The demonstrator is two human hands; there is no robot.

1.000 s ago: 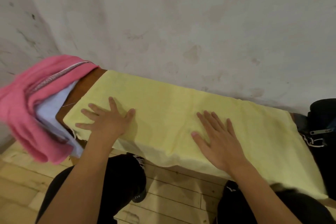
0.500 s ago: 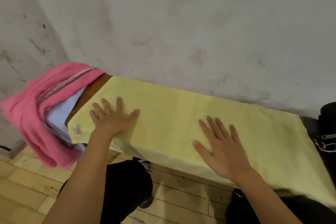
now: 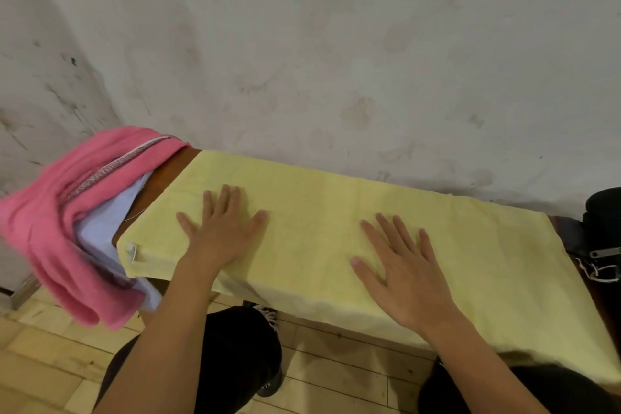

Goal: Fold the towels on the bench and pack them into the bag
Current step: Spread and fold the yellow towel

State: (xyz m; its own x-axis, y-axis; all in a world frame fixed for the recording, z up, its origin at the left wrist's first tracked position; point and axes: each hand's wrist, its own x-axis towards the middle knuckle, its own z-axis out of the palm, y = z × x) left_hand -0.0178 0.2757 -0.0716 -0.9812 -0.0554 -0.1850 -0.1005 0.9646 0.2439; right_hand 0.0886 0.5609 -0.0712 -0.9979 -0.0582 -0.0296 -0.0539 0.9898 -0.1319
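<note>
Both palms pressing flat, fingers spread, on yellow towel (image 3: 336,212) lying along bench (image 3: 164,175). Left hand (image 3: 221,232) sliding inward from towel's left end since a second ago; right hand (image 3: 403,272) staying put. Smoothing nearly finishing; next fold pending. Pink towel (image 3: 67,212) waiting at left end.

We see dim, soft, even light, warm tint; source not visible. Faint shadows fall on yellow towel (image 3: 336,228) beside each flat hand. Dark shadow band lies behind towel's far right edge along wall (image 3: 336,44). No glare. Pink towel (image 3: 67,228), left of yellow towel, blurred. We notice wide-angle bending toward frame edges; detail generally soft.
</note>
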